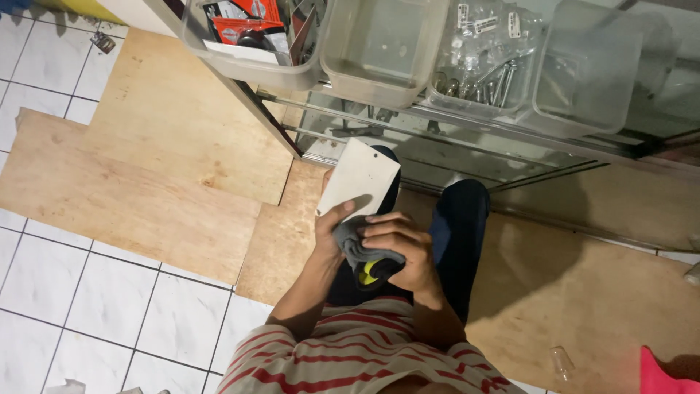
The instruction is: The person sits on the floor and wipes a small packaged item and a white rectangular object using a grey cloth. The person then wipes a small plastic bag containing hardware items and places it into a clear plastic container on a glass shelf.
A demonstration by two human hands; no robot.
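My left hand (332, 228) holds a flat white plate-like card (359, 177) by its lower edge, thumb on its face. My right hand (401, 248) presses a grey cloth (355, 246) against the card's bottom end and also grips a tool with a yellow and black handle (373, 272), mostly hidden under the fingers. Both hands are close to my chest, above my dark trousers (456, 226).
Clear plastic bins (379, 69) stand on a glass shelf ahead, one with red packets (244, 22), one with bagged bolts (485, 66). Plywood sheets (146, 175) cover the white tiled floor (95, 292). A small clear item (560, 361) and something pink (663, 372) lie at lower right.
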